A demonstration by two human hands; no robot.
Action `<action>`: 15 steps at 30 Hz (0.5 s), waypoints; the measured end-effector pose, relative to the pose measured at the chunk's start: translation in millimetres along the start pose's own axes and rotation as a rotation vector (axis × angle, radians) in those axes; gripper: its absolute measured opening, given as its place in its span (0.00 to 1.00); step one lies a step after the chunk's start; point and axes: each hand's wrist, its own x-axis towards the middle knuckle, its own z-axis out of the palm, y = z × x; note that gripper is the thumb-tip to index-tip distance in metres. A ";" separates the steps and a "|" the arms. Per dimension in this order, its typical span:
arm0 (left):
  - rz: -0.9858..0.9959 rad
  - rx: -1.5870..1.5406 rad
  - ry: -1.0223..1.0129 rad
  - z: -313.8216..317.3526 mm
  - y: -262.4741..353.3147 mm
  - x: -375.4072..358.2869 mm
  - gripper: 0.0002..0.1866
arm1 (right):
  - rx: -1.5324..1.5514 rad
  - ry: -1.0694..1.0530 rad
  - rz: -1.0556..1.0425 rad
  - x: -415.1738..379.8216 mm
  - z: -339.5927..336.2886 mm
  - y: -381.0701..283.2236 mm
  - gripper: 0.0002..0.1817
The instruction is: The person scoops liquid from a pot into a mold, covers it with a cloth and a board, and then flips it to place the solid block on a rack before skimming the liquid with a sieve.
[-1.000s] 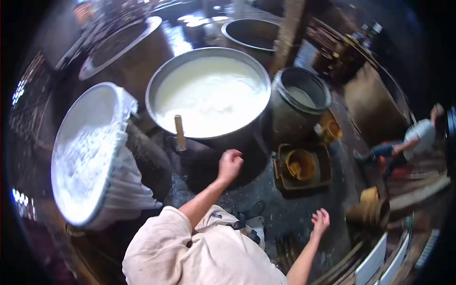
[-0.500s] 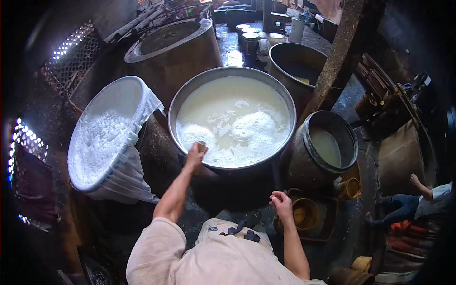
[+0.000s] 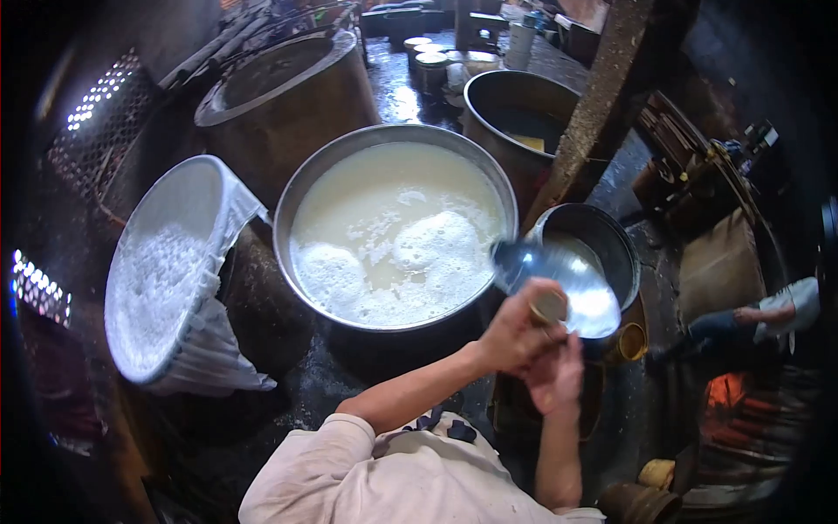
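My left hand [image 3: 522,336] is wrapped round the round-ended handle of a wide, shiny metal scoop [image 3: 589,293]. The scoop is raised between the vat and the dark-rimmed bucket [image 3: 630,253] on the right, overlapping the bucket's opening in this view. Just beneath my left hand, my right hand [image 3: 556,380] is blurred, its fingers up against the left hand and handle; its grip is unclear. In front of me the big metal vat [image 3: 285,196] holds cloudy pale liquid [image 3: 397,175], with white foam [image 3: 436,243] gathered along its near side.
At left a tilted, cloth-lined basket [image 3: 209,293] holds white crumbly curd-like stuff [image 3: 161,271]. Behind the vat stand a thick-walled round tub [image 3: 345,87] and another metal vat [image 3: 476,109]. A post [image 3: 594,109] rises at right. A yellow pot [image 3: 630,341] sits below the bucket; a person [image 3: 768,314] is far right.
My left hand has moved right from the vat's near rim, with the scoop now in full view. My right hand has come up to meet it. The view has shifted slightly.
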 end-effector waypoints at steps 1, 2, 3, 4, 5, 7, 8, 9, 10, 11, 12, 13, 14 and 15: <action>0.214 0.135 -0.124 3.5 2.3 11.2 0.17 | 0.015 0.161 -0.087 4.7 14.5 -18.2 0.33; 0.432 0.268 -0.242 4.4 4.6 23.8 0.17 | -0.051 0.186 -0.259 9.6 54.9 -33.9 0.33; 0.483 0.271 -0.243 6.9 8.7 30.0 0.18 | -0.149 0.048 -0.306 18.2 43.9 -47.0 0.31; 0.529 0.454 -0.305 -0.7 14.4 37.9 0.18 | -0.045 -0.003 -0.245 23.4 24.9 -62.4 0.28; 0.575 0.591 -0.283 -6.9 12.1 39.0 0.18 | 0.015 0.049 -0.242 31.4 49.9 -68.3 0.24; 0.593 0.828 -0.242 -23.9 2.5 39.8 0.18 | 0.067 0.094 -0.237 48.9 71.4 -71.8 0.21; 0.556 0.929 -0.230 -34.1 -3.0 33.7 0.19 | -0.025 0.202 -0.237 62.7 58.8 -67.2 0.17; 0.476 0.944 -0.291 -49.7 -9.1 25.4 0.20 | -0.116 0.307 -0.237 78.2 43.9 -62.0 0.13; 0.372 0.901 -0.299 -66.0 -16.5 14.8 0.20 | -0.116 0.303 -0.235 91.8 21.4 -56.8 0.13; 0.267 0.847 -0.249 -83.0 -17.1 7.4 0.20 | -0.188 0.294 -0.214 101.1 -8.9 -49.5 0.11; 0.162 0.785 -0.206 -101.5 -16.8 -1.1 0.20 | -0.258 0.292 -0.199 108.9 -29.3 -41.4 0.09; 0.028 0.715 -0.125 -127.7 -25.0 -14.3 0.19 | -0.269 0.355 -0.197 115.3 -36.7 -35.3 0.09; -0.107 0.638 -0.054 -157.8 -36.4 -29.8 0.18 | -0.280 0.425 -0.200 118.1 -45.9 -31.8 0.09; -0.171 0.587 0.056 -189.8 -42.6 -43.3 0.18 | -0.331 0.468 -0.194 122.9 -63.5 -33.9 0.10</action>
